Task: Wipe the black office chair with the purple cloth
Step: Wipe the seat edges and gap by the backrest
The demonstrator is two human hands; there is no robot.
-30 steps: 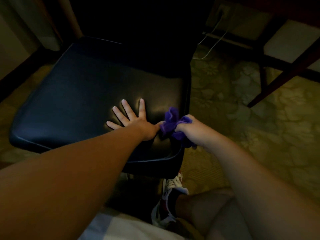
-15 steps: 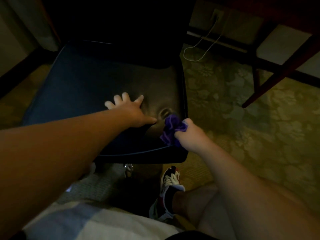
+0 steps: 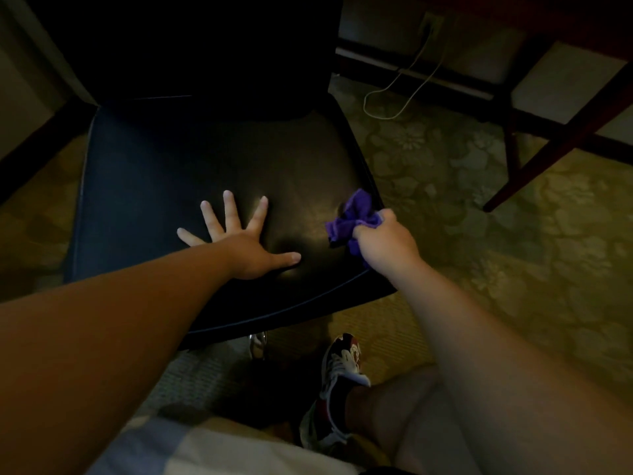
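Note:
The black office chair (image 3: 164, 173) fills the middle of the view, its padded seat facing me and its dark backrest rising behind. My left hand (image 3: 239, 245) lies flat on the seat's front centre, fingers spread wide. My right hand (image 3: 387, 241) grips the bunched purple cloth (image 3: 352, 216) and presses it against the seat's right edge near the front corner. Part of the cloth hangs over that edge under my hand.
A patterned carpet (image 3: 513, 252) covers the floor to the right. Dark wooden desk legs (image 3: 548, 149) stand at the upper right, with a white cable (image 3: 404, 97) trailing from the wall. My shoe (image 3: 339, 378) and knee sit just below the seat's front edge.
My left hand has gone from curled to flat with fingers spread. My right hand has carried the cloth a little farther back along the seat's right edge.

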